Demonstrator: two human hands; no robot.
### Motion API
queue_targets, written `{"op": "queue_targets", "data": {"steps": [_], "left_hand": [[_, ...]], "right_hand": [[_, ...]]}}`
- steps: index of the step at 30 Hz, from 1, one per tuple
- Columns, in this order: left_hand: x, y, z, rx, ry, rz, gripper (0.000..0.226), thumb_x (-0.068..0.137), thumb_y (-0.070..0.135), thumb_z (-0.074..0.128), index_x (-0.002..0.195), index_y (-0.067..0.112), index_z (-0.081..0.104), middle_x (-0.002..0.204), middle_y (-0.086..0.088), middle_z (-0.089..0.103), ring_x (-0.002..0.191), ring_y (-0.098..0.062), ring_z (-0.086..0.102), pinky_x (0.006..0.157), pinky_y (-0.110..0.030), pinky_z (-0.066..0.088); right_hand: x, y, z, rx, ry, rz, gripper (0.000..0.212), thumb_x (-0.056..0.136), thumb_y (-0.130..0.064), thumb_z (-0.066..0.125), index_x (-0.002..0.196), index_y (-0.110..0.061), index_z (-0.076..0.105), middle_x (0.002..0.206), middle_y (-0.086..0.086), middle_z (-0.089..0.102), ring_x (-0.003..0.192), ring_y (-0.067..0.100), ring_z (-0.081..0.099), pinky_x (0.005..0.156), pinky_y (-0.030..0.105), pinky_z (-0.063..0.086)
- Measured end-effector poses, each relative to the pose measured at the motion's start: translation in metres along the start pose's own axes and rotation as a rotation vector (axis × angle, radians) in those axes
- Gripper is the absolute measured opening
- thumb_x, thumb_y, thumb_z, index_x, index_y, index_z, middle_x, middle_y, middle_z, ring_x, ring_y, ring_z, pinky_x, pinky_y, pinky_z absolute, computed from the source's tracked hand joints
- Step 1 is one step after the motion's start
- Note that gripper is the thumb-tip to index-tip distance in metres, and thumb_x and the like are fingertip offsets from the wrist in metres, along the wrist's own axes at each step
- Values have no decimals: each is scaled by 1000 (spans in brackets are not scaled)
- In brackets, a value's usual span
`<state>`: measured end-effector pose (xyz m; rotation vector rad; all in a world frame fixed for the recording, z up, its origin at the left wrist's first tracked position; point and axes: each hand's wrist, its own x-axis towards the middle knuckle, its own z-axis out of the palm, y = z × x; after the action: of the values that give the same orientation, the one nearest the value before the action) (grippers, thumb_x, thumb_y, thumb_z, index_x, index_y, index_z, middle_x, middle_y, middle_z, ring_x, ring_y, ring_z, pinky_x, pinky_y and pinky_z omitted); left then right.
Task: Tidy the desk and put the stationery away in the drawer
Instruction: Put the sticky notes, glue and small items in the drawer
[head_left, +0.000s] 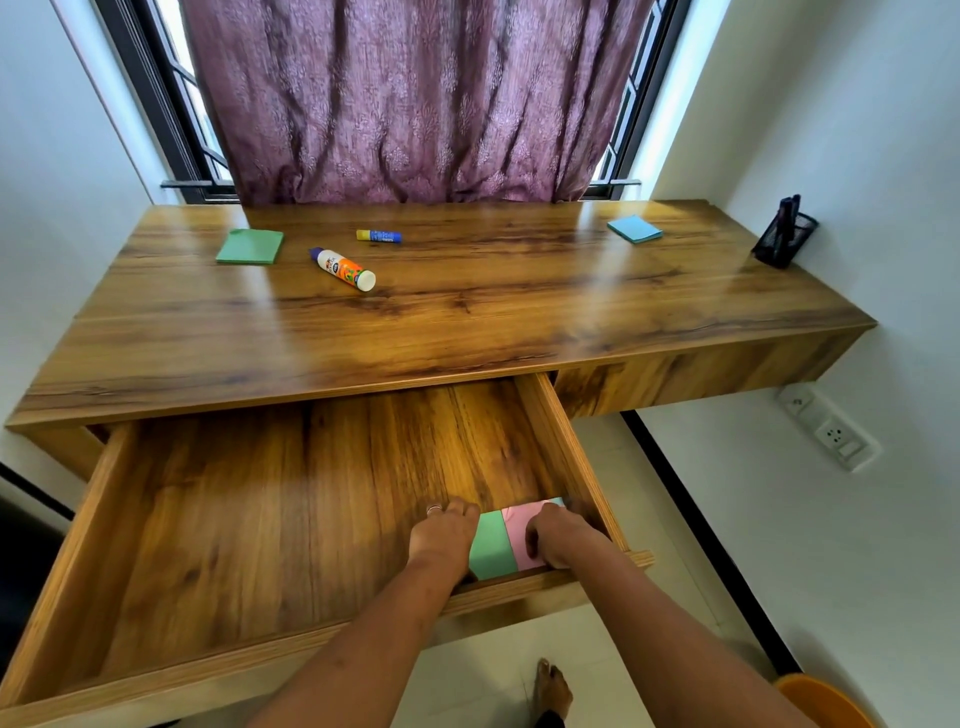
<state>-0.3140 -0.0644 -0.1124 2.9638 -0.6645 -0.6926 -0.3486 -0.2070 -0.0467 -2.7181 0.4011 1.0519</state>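
The wide wooden drawer (260, 519) is pulled out under the desk (467, 322). In its front right corner lie a green note pad (491, 548) and a pink note pad (519, 530) side by side, with a blue edge showing behind the pink one. My left hand (441, 538) rests on the green pad's left side, fingers curled. My right hand (558, 535) presses on the pink pad's right side. On the desk lie another green pad (250, 246), a white glue bottle (344, 268), a small glue stick (378, 236) and a blue pad (635, 228).
A black mesh pen holder (783, 236) with pens stands at the desk's far right edge. A purple curtain (415, 98) hangs behind the desk. A wall socket (831, 431) is at the right, an orange object (826, 701) at bottom right, and my foot (551, 688) on the tiled floor.
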Motion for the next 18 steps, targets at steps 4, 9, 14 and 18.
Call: {"op": "queue_targets", "data": {"steps": [4,9,14,18], "left_hand": [[-1,1,0,-11,-13,0,77,77,20,76,139,18,31,144,-7,35,134,-34,35,92,-42,51],[-4,1,-6,-25,-4,-2,72,77,28,75,137,19,35,142,-7,39,129,-31,40,90,-40,51],[2,10,-44,-84,78,6,71,77,36,75,136,19,38,140,-5,40,127,-29,42,89,-40,51],[21,33,-102,-177,245,74,38,83,37,66,116,23,52,122,-2,56,113,-24,53,84,-38,52]], "right_hand": [[-2,-2,-3,-64,2,-35,36,99,-19,43,134,-10,48,137,13,47,129,29,44,114,37,33],[18,7,11,-50,44,-27,34,96,-18,48,129,-11,54,131,11,54,120,29,52,106,40,43],[20,18,-15,126,273,-82,17,92,-15,54,103,-14,68,107,5,67,99,22,63,88,32,52],[12,26,-66,329,396,-188,15,89,-13,56,83,-18,70,94,2,67,90,15,61,74,23,44]]}}
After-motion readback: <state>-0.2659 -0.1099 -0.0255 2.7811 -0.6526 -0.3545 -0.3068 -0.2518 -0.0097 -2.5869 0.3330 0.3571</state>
